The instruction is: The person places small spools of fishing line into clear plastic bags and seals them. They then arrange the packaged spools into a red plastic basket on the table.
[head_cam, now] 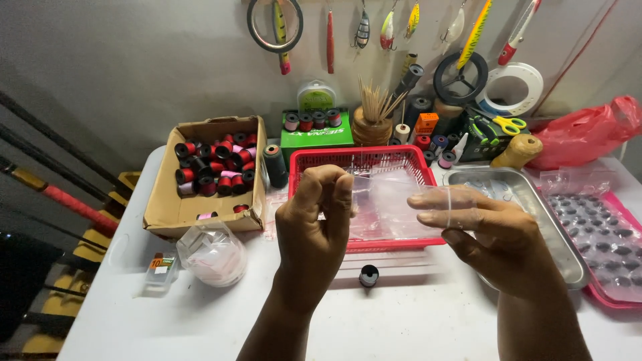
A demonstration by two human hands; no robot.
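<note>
While both hands hover over the red basket (364,158), a small clear plastic bag (391,200) is being handled.

The left hand (314,224) is curled, its grip pressed together on the bag's near edge; the right hand (491,230) pinches the other side, fingers straight. Likely the bag is being opened, so the next move wants a gentle pull apart. A brown cardboard box (167,200) of thread spools sits left; a green box (314,137) behind.

A cardboard box (175,200) of thread spools (215,164) sits beside a metal tray (545,230).
</note>
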